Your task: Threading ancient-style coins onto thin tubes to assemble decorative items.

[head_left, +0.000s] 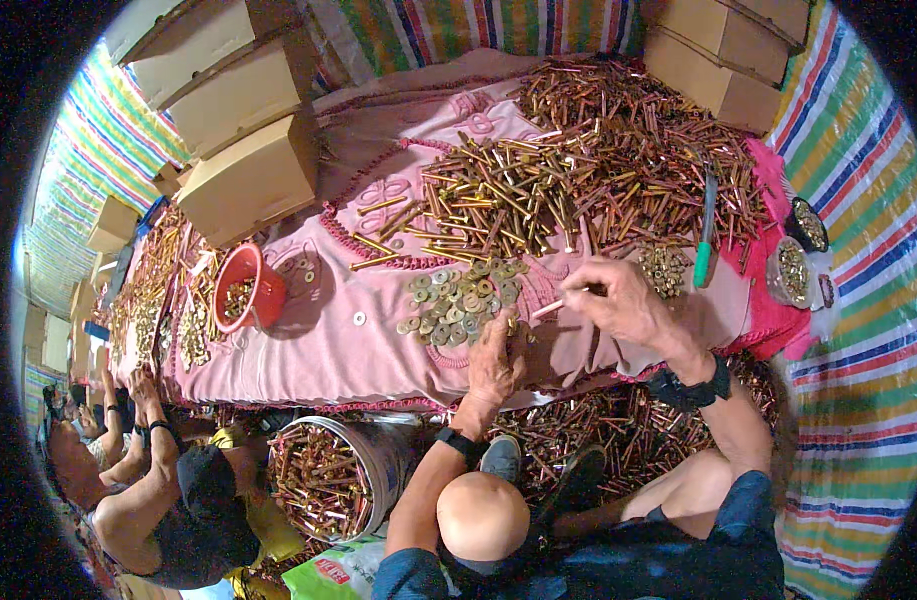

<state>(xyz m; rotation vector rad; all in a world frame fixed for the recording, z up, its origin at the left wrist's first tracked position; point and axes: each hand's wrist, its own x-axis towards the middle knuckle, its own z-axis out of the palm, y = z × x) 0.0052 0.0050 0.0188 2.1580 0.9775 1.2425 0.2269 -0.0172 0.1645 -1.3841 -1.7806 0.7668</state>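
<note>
My right hand (623,300) is closed, its fingertips pinching a bolt (548,310) whose pale end points left. Low on the pile of flat metal washers (458,305), my left hand (491,365) has its fingers drawn together at the pile's right edge; what sits between them is hidden. Small brass-coloured nuts (664,270) lie in a heap just beyond my right hand. Behind the washers spreads a big heap of long golden and coppery bolts (578,180). All of this rests on a pink cloth (318,345).
A red bucket (251,290) of small parts stands left. A green-handled tool (703,245) and small containers (790,270) are at the right. Below are a bucket (378,460) of bolts and more loose bolts. Cartons (248,180) rise behind; another person (168,480) works at the left.
</note>
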